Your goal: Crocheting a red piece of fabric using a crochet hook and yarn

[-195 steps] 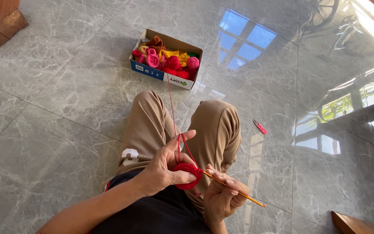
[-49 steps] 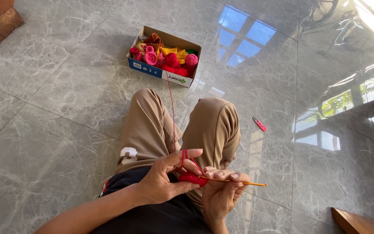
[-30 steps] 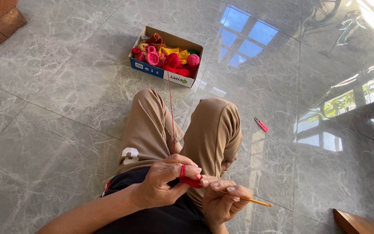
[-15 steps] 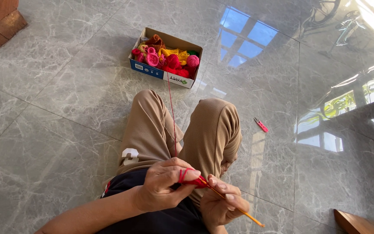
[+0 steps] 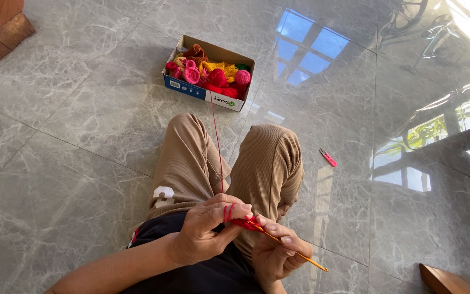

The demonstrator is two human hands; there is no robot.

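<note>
Red yarn (image 5: 217,142) is running from the far cardboard box (image 5: 208,96) to the left hand (image 5: 205,228), which is pinching a small red crochet piece (image 5: 244,222); just right, the right hand (image 5: 276,256) is gripping an orange crochet hook (image 5: 300,256) near the knees.

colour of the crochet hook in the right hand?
Orange-yellow: the crochet hook sticks out of the right hand. Only the head view shows it.
</note>
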